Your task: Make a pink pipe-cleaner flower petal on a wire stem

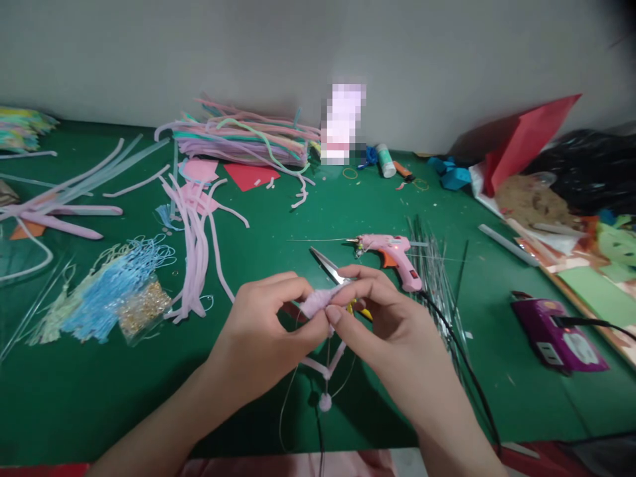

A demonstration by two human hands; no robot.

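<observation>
My left hand (278,315) and my right hand (380,311) meet over the table's near side. Both pinch a small lilac fuzzy pipe-cleaner piece (317,303) between thumbs and fingers. Below it hangs a lilac pipe-cleaner V shape (326,372) with a little lilac fuzzy ball (324,402) at the bottom. Thin wire or cord loops beside these parts. Just beyond my fingers lie scissors (325,265), their handles partly hidden by my right hand. A pink hot glue gun (392,255) with an orange trigger rests behind my right hand.
Lilac pipe cleaners (196,265), blue tassels (116,285) and a bag of gold beads (144,308) lie left. Pastel pipe cleaners (248,142) are heaped by the wall. Thin metal wires (442,285), a black cord and a purple power box (559,334) are on the right.
</observation>
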